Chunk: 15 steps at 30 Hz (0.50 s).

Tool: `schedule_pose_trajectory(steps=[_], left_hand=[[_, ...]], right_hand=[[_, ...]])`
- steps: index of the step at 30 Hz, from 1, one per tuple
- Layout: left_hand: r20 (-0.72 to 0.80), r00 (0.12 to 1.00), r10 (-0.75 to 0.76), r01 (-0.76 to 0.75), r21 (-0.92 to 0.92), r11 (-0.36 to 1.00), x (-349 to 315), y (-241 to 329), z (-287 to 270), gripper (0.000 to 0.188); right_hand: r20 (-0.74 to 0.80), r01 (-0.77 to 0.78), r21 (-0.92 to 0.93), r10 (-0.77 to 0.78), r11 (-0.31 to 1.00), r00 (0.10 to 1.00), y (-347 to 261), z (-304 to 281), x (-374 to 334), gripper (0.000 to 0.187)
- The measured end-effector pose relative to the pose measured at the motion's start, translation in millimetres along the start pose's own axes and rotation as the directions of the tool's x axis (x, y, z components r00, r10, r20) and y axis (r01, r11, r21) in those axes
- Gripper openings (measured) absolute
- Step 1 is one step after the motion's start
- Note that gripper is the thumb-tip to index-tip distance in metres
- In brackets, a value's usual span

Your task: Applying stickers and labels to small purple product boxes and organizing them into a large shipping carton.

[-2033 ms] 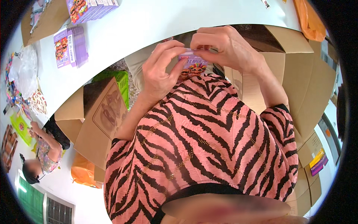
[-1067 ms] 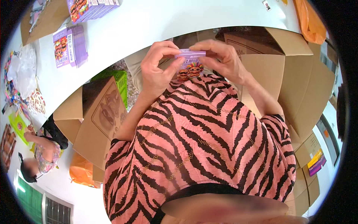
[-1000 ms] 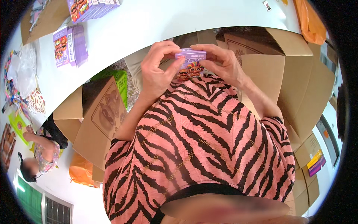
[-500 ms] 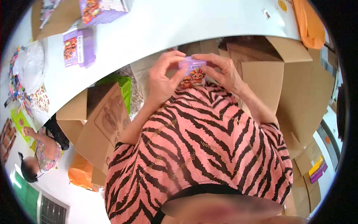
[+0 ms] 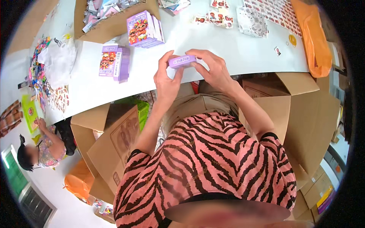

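A small purple carton (image 5: 182, 60) is held level over the front edge of the white table (image 5: 213, 47), a narrow printed side facing up. My left hand (image 5: 166, 81) pinches its left end between thumb and fingers. Its right end is gripped the same way by my right hand (image 5: 213, 72). Farther left on the table stands a stack of flat purple cartons (image 5: 114, 62) with cartoon figures on the front. Behind it leans a larger stack of similar cartons (image 5: 146, 30).
A cardboard box (image 5: 114, 26) full of small packets stands at the back left. Sticker sheets (image 5: 273, 15) and an orange bag (image 5: 313, 38) lie at the right. Large open cartons (image 5: 308, 117) flank me. Another person (image 5: 49, 144) works at the far left.
Both hands have moved forward with the purple carton, from near my chest to the table edge. It has tipped so its narrow side shows instead of its picture face. More of the table is in view.
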<state>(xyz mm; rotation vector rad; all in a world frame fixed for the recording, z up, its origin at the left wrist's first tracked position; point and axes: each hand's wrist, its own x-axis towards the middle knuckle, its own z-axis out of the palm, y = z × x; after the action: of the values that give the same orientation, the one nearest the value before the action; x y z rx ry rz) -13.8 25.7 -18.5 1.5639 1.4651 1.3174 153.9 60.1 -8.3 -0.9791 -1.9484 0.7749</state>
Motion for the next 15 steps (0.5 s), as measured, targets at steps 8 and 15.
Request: schedule_pose_trajectory(steps=[8,15], left_hand=[[0.008,0.990,-0.138,0.138,-0.124,0.983,7.1,-55.4,3.9,0.031],[0.174,0.970,-0.171,0.195,-0.128,0.972,6.5,-60.4,1.4,0.026]], right_hand=[[0.051,-0.081,0.048,0.079,0.996,0.996,29.4,16.3,9.6,0.032],[0.129,-0.205,0.068,0.195,0.976,0.972,40.4,19.5,-1.8,0.038]])
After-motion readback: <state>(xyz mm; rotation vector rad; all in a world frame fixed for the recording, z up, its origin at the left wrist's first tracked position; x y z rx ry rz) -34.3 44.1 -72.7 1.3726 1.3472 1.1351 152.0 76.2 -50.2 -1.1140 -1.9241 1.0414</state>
